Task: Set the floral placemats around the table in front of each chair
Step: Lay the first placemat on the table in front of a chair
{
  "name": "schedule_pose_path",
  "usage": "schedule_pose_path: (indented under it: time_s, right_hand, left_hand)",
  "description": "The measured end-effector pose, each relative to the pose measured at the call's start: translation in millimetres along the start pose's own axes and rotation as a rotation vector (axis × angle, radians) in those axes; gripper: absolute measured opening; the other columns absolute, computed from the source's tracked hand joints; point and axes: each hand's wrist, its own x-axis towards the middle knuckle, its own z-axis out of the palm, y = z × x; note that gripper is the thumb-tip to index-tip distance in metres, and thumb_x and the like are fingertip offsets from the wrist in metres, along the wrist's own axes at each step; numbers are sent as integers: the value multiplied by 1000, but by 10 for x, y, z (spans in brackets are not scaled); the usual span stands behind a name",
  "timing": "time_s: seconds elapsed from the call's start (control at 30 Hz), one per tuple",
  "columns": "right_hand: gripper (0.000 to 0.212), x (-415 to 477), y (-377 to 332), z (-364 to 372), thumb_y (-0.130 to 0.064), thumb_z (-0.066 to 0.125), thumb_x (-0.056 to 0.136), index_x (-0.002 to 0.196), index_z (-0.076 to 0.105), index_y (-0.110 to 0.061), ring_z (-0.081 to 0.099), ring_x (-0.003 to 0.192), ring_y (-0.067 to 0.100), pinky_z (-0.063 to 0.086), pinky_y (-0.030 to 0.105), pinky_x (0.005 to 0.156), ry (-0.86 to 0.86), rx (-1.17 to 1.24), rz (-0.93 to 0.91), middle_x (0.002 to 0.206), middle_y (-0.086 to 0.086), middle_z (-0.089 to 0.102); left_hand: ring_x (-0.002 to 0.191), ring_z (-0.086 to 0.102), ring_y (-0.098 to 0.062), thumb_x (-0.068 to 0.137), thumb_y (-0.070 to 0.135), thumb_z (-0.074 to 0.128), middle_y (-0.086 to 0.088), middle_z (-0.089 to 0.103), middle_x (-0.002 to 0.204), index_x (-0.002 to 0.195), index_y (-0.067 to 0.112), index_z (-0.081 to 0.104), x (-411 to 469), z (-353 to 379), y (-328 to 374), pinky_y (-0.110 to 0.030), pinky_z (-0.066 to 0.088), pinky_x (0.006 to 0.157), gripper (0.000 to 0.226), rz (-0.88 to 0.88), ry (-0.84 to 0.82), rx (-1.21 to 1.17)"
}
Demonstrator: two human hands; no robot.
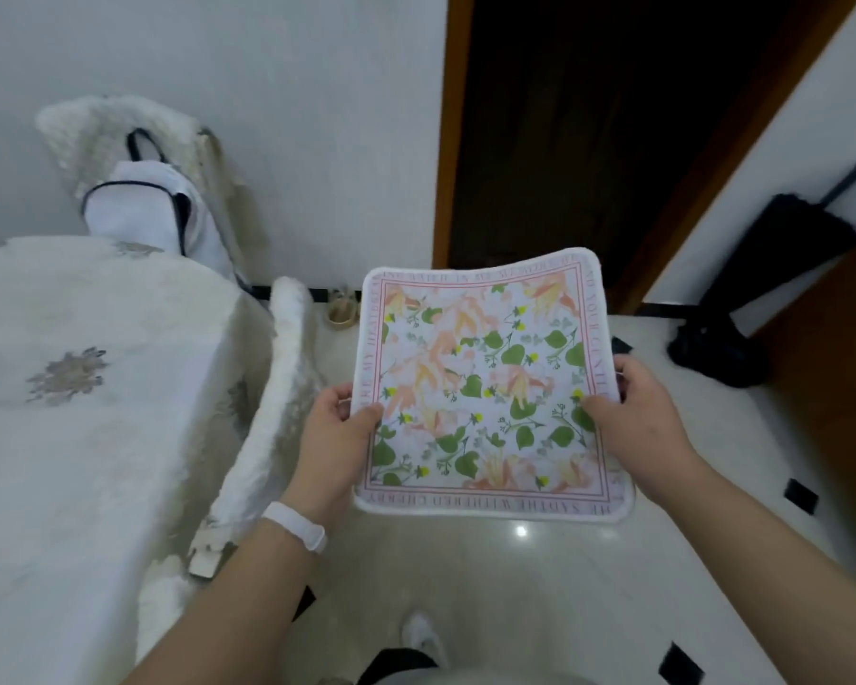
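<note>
**Floral placemat held in both hands above the floor**

To the left of the left hand (334, 427) stands the worktop (70, 388), draped in a white cloth with grey flower motifs. Between the two is a chair (273, 388) with a fluffy white cover, pushed against the worktop's edge. A second fluffy white chair (134, 155) stands further off, beyond that hand, against the pale wall. Beneath both hands lies a glossy pale tiled floor (515, 585) with small black inset tiles. Beyond the hands a dark doorway (614, 116) opens in a brown wooden frame. Past the right hand (633, 412), a black bag (762, 289) leans at the wall.

The square fabric placemat (485, 383) has a white rim, a pink lined border and peach blossoms, green leaves and yellow buds on white. It hangs in the air between the hands, well apart from the worktop. Each hand pinches a side edge, thumb on top and fingers curled beneath. The left wrist wears a white wristband (297, 526).

Pink capitals run round the border. The near edge, upside down, seems to include "WITHERED CHERRY"; the rest is too blurred to read.
</note>
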Motion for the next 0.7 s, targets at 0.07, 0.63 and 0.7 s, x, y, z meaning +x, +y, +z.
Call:
schedule_pose_path:
  time_s: [0.07, 0.63, 0.7]
  right_hand:
    - [32, 225, -152, 229, -6, 59, 92, 92, 52, -38, 72, 82, 16, 61, 38, 65, -62, -11, -23, 99, -7, 69]
    - [30, 2275, -1375, 2142, -4, 59, 91, 104, 58, -31, 72, 83, 16, 62, 44, 71, -740, -37, -239, 100, -7, 71]
    - [28, 2566, -1542, 2268, -3, 59, 92, 105, 59, -28, 74, 80, 17, 62, 45, 70, -827, -13, -230, 99, -6, 71]
  left_hand:
    - [79, 75, -29, 92, 5, 63, -13, 74, 100, 102, 11, 54, 107, -163, 87, -46, 61, 70, 14, 19, 67, -26]
    - [81, 71, -42, 91, 5, 63, -22, 71, 101, 100, 9, 56, 937, -692, 637, -63, 56, 75, 11, 11, 775, -248]
    - [83, 70, -45, 91, 5, 63, -23, 70, 102, 98, 11, 56, 1078, -622, 737, -67, 54, 75, 12, 7, 836, -280]
